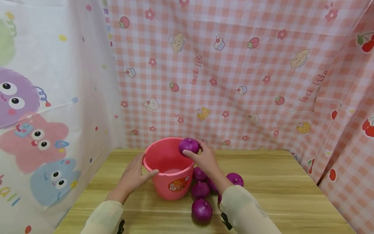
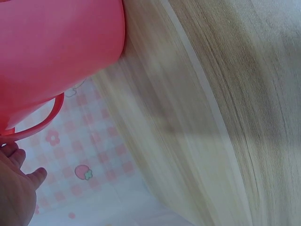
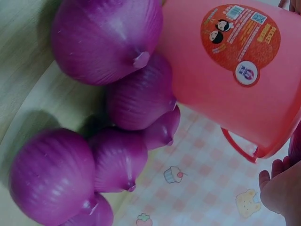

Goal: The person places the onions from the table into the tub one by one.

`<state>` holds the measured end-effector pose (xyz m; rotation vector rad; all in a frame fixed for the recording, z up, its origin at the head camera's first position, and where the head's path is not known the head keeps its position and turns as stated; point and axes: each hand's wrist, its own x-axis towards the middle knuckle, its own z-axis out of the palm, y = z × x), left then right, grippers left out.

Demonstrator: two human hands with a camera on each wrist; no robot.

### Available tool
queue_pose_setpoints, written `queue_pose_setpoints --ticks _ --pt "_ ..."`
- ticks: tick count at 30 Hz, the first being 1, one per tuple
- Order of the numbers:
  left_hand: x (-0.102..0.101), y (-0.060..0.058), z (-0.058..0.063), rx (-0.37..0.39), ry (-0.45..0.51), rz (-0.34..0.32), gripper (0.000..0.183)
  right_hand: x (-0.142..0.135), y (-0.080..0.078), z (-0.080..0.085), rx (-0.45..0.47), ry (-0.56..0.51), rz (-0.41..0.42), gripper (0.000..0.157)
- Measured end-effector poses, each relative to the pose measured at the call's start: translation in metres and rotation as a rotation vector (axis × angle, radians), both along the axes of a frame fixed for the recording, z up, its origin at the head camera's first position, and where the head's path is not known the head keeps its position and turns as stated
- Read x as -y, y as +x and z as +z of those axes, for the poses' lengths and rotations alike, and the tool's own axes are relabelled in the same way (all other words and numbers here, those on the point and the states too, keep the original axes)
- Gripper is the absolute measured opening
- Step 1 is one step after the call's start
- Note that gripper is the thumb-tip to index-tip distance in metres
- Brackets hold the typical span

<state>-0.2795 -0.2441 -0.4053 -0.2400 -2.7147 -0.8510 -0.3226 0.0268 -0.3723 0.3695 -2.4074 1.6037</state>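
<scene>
A pink plastic bucket (image 1: 162, 183) with an orange label stands upright on the table. My left hand (image 1: 132, 174) holds it at the left side of the rim, thumb along the front edge. Over the right side of the rim, my right hand (image 1: 208, 161) grips a purple onion (image 1: 188, 147) between thumb and fingers. In the right wrist view, only a sliver of this onion shows beside the right hand (image 3: 282, 188). Several more purple onions (image 1: 202, 210) lie to the right of the bucket, some partly hidden by my right forearm. The bucket's handle (image 2: 47, 120) hangs at its far side.
The wooden table (image 1: 277, 195) ends at the back against a pink checked curtain (image 1: 233, 97). A white curtain (image 1: 81, 81) with cartoon figures hangs on the left. Another onion (image 1: 235, 179) rests beyond my right forearm.
</scene>
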Motion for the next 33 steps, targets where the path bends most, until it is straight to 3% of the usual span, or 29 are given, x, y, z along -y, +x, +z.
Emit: queue_pose_setpoints --ticks 3,10,21,33 --pt "0.0 0.0 0.0 0.0 -0.005 -0.002 0.097 0.005 0.0 0.001 0.011 0.001 0.032 0.071" --pt "-0.001 0.0 0.0 -0.011 0.009 -0.014 0.097 0.006 0.0 0.003 0.039 0.025 0.047 0.094" --pt "0.002 -0.001 -0.003 -0.01 -0.008 -0.004 0.099 -0.013 -0.001 -0.008 0.053 0.081 -0.045 0.089" --pt "0.001 0.0 -0.001 0.009 0.011 -0.004 0.1 -0.057 0.009 -0.031 0.088 0.099 -0.046 0.09"
